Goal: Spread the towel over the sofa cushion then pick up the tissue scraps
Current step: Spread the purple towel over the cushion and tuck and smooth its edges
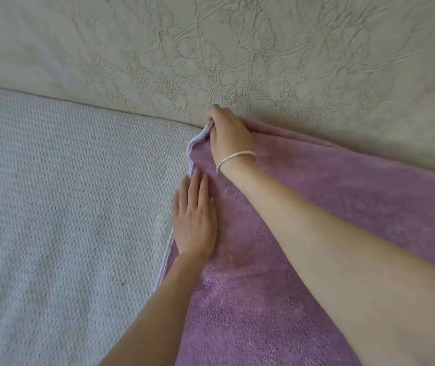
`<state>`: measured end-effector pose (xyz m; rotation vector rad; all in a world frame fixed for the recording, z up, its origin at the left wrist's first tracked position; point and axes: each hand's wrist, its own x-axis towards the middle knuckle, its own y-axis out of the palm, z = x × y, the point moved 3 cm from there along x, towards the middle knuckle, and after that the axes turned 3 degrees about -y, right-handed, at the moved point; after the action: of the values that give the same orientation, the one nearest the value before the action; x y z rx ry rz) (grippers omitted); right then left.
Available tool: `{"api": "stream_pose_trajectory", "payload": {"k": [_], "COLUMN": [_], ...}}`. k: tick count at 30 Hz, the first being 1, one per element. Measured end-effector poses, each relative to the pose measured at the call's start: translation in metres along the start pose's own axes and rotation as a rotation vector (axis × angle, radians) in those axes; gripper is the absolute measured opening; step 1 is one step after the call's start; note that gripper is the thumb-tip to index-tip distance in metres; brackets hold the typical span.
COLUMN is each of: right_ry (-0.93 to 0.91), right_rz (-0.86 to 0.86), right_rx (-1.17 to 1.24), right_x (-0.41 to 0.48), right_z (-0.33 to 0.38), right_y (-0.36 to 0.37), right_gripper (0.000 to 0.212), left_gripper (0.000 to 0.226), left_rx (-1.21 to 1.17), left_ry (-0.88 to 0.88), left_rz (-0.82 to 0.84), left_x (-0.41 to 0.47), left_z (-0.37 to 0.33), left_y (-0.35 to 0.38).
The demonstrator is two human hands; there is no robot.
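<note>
**Towel corner held at the back of the seat**

A cream backrest [237,48] with a creased, embossed pattern rises behind the grey woven sofa cushion [66,194]. The purple towel [343,194] covers the cushion's right part, its pale edge running down the middle. The right hand [228,133] pinches the towel's far corner against the backrest. The left hand [195,217] lies flat on the towel by that edge, fingers straight. A silver bracelet [237,155] circles the right wrist.
</note>
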<state>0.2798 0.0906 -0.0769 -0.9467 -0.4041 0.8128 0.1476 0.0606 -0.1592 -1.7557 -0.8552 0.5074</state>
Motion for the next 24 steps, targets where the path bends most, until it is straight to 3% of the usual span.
{"api": "stream_pose_trajectory", "payload": {"k": [3,7,9,14,18,24], "right_ry": [-0.047,-0.128,-0.117,-0.155,-0.053,-0.082], "right_rz": [0.136,0.437,0.483,0.466,0.272,0.265], "right_rx": [-0.033,-0.086,-0.115,-0.089,-0.131,-0.183], "right_x": [0.013,0.009,0.005,0.01,0.027,0.048], "right_z": [-0.015,-0.021,-0.025,-0.03,-0.036,-0.027], "right_y": [0.015,0.057,0.07,0.071,0.059,0.062], "right_gripper": [0.027,0.053,0.058,0.057,0.041,0.019], "left_gripper": [0.052,0.053,0.053,0.056,0.058,0.058], "left_rx": [0.048,0.034,0.042,0.036,0.039,0.03], "left_ry": [0.003,-0.019,-0.02,-0.03,-0.015,-0.011], "left_rz": [0.011,-0.03,-0.048,-0.082,-0.084,-0.082], "left_x": [0.002,0.001,0.002,0.0,-0.001,-0.001], "left_z": [0.005,0.008,0.011,0.014,0.014,0.015], "left_y": [0.007,0.019,0.025,0.034,0.035,0.036]}}
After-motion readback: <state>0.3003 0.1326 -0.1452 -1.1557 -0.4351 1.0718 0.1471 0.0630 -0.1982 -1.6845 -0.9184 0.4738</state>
